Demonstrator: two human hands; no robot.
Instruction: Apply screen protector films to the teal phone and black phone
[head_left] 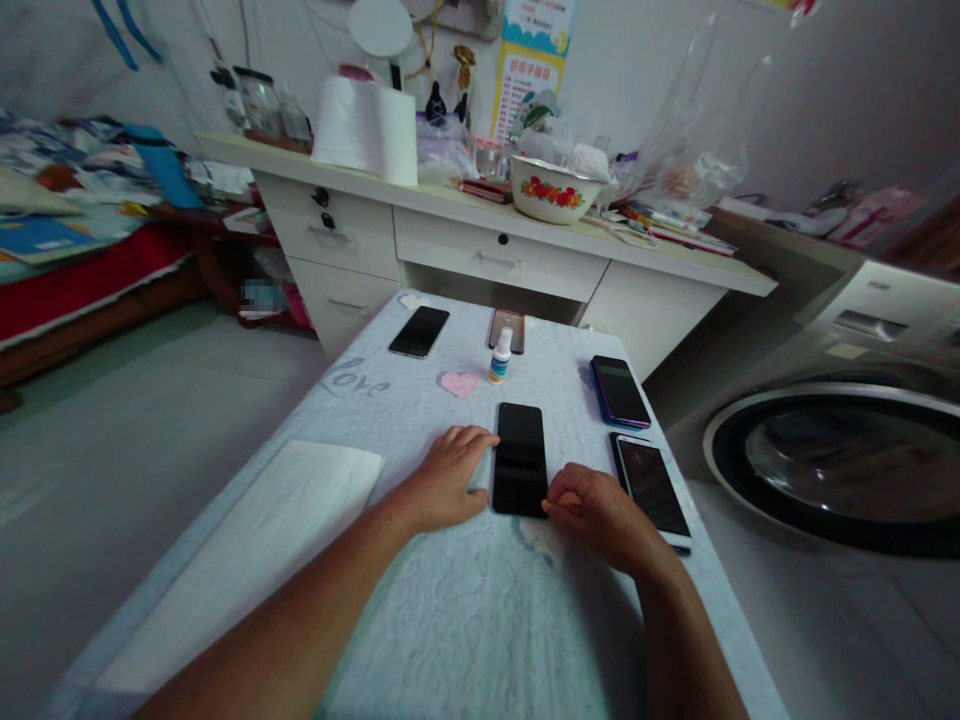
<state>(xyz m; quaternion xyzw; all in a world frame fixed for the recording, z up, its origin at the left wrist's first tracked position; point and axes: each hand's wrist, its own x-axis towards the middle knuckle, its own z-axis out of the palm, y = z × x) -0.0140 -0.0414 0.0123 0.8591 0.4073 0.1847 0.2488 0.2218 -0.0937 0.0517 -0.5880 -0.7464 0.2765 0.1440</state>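
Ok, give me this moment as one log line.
left hand: at left edge of central phone; right hand: at its lower right corner; central phone: flat, dark; small bottle: upright beyond it

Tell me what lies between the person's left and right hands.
In the head view, a dark phone lies flat on the table between the left hand and right hand.

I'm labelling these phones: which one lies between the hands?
The black phone flanked by the left hand and right hand; the others lie farther forward or to the right.
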